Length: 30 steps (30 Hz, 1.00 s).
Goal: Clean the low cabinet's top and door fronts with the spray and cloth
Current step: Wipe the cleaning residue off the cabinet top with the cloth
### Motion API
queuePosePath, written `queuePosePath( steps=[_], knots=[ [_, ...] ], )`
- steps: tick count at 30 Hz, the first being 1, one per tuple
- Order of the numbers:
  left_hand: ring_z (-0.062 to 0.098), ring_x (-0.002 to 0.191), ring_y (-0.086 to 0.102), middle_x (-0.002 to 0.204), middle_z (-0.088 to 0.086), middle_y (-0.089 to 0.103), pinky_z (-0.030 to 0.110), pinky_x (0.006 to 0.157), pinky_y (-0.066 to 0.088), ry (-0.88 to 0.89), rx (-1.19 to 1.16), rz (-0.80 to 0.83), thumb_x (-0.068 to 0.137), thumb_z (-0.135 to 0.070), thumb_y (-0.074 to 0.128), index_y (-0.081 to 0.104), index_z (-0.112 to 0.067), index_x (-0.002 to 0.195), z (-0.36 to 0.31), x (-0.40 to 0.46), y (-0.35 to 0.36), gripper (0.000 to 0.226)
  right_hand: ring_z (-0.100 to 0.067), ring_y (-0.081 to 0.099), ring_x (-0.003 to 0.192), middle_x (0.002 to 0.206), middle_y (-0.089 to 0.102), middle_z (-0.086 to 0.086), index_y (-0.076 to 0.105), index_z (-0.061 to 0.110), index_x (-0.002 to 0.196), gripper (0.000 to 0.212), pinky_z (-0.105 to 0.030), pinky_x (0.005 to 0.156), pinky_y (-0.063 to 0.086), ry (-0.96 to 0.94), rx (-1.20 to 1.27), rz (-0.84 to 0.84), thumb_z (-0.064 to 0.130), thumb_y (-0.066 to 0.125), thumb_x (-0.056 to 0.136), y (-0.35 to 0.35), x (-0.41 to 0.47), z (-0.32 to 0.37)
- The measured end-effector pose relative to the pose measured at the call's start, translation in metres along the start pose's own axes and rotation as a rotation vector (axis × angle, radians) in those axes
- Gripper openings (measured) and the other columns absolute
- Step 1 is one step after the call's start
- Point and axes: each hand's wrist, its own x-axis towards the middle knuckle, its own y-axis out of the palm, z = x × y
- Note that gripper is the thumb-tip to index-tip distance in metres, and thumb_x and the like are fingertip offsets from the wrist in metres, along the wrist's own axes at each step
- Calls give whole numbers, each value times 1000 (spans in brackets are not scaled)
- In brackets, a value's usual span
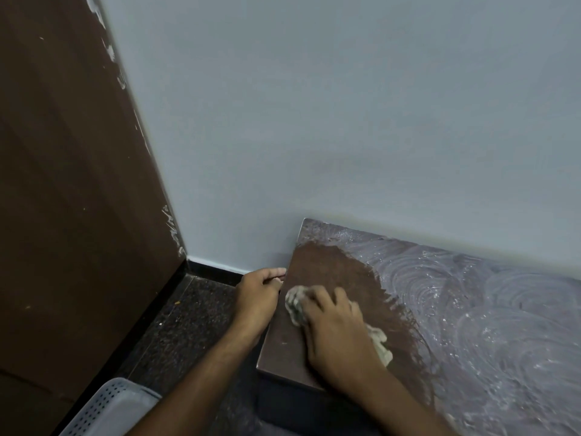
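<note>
The low cabinet's brown top (330, 265) runs along the wall at the lower right. Its left part is bare brown; the rest is covered in white swirled foam (490, 297). My right hand (336, 335) presses flat on a pale crumpled cloth (297, 305) near the top's left edge, with more cloth showing by my wrist. My left hand (259, 294) grips the cabinet's left edge, fingers curled over it. The spray is not in view. The door fronts are hidden below the top.
A grey wall stands behind the cabinet. A tall dark brown panel (69, 184) fills the left. Dark speckled floor (188, 325) lies between them. A white perforated basket (107, 407) sits at the bottom left.
</note>
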Motion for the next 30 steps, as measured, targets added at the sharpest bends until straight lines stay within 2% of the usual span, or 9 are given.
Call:
queuePosePath(
  steps=[5, 9, 12, 15, 17, 21, 24, 27, 30],
  knots=[
    [10, 84, 73, 93, -2, 79, 31, 80, 60, -50, -5, 32, 90, 1, 54, 77, -12, 101, -5, -7, -6, 29, -30, 42, 114, 133, 47, -2, 57, 17, 130, 37, -47, 90, 41, 213, -29, 31, 31, 41, 99, 6, 57, -8],
    [12, 84, 72, 92, -1, 77, 30, 78, 58, -56, 7, -21, 89, -1, 56, 77, -16, 97, -7, -5, -10, 27, -25, 42, 109, 130, 49, 1, 57, 21, 130, 37, -43, 89, 40, -47, 113, 34, 33, 40, 99, 2, 23, 21],
    [14, 87, 73, 94, 2, 77, 29, 79, 59, -60, 2, -2, 90, 0, 56, 75, -16, 96, -6, -2, -11, 26, -23, 42, 119, 129, 51, 2, 60, 21, 129, 36, -43, 101, 40, -121, 187, 27, 28, 49, 95, -1, 7, 2],
    [20, 85, 74, 91, 5, 77, 36, 78, 61, -79, 2, 22, 94, -2, 53, 73, -14, 98, -7, -3, -12, 23, -29, 29, 146, 148, 47, -1, 58, 19, 137, 39, -62, 120, 19, 104, 93, -32, 25, 51, 99, 9, 43, -40],
    [19, 84, 74, 89, 4, 77, 36, 79, 61, -74, 21, 26, 95, -3, 52, 73, -12, 100, -8, -4, -14, 24, -26, 22, 152, 154, 45, 2, 52, 20, 144, 41, -59, 123, 6, 176, 107, -2, 26, 46, 103, 12, 62, -46],
    [15, 81, 72, 88, 0, 78, 38, 83, 61, -41, 50, 8, 92, -7, 55, 75, -14, 100, -9, 0, -7, 23, -19, 38, 142, 140, 54, 4, 51, 25, 139, 37, -51, 124, 15, 42, 245, 41, 27, 42, 103, 5, 39, -13],
    [16, 91, 71, 96, -3, 77, 36, 92, 57, 11, 98, -32, 91, -11, 58, 77, -17, 96, -11, 3, 1, 21, -11, 35, 142, 143, 52, 10, 46, 29, 143, 43, -43, 125, 15, -80, 279, 83, 31, 35, 101, -4, 2, -5],
    [10, 95, 68, 101, -6, 75, 26, 92, 53, 76, 182, -44, 92, -13, 62, 77, -16, 104, -13, 1, 4, 19, -8, 44, 136, 143, 53, 15, 48, 35, 143, 40, -45, 122, 24, 1, 266, -1, 34, 41, 104, -5, 8, -31],
    [10, 95, 69, 101, -5, 76, 28, 91, 56, 82, 196, -39, 91, -13, 64, 76, -17, 107, -13, 2, 5, 20, -20, 53, 130, 143, 58, 3, 61, 27, 137, 37, -47, 111, 41, 140, 255, -96, 30, 52, 101, 3, 37, -51]
  ],
)
